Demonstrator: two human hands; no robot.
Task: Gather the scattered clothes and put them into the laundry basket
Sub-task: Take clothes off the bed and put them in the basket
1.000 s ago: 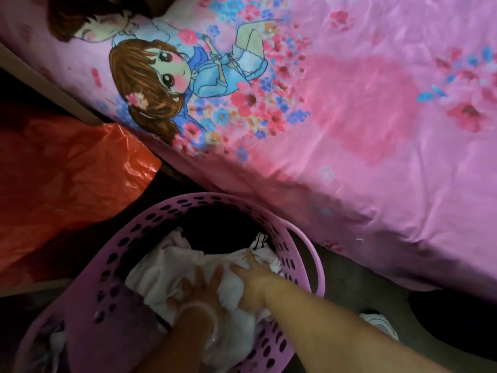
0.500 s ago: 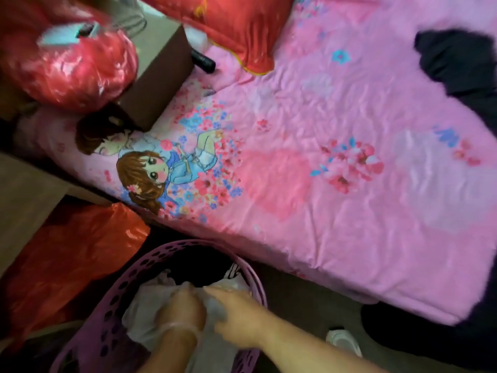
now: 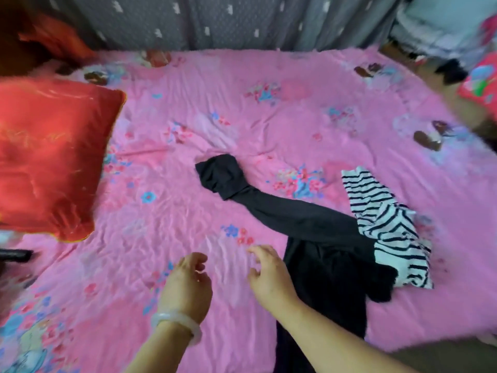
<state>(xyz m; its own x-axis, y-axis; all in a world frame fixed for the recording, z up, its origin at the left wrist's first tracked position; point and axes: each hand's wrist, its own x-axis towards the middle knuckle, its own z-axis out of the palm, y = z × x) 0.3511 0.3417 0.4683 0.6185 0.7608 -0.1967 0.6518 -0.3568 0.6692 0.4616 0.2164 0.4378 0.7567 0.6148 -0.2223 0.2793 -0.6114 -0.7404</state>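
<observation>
A black garment (image 3: 304,216) lies stretched across the pink floral bedsheet (image 3: 269,109), one sleeve reaching toward the bed's middle. A black-and-white striped garment (image 3: 390,227) lies crumpled over its right side. My left hand (image 3: 188,284), with a pale bangle on the wrist, hovers over the sheet with loosely curled fingers and holds nothing. My right hand (image 3: 269,275) hovers just left of the black garment's body, fingers spread and relaxed, empty. The laundry basket is out of view.
A red satin pillow (image 3: 51,152) lies at the left of the bed. A grey patterned curtain (image 3: 215,20) hangs behind the bed. A dark object (image 3: 13,255) sits at the left edge. Colourful items (image 3: 481,84) stand at the far right.
My view has swung up from the purple basket to the bed top. Both hands left the white clothes in the basket and now hover empty over the sheet near the black garment.
</observation>
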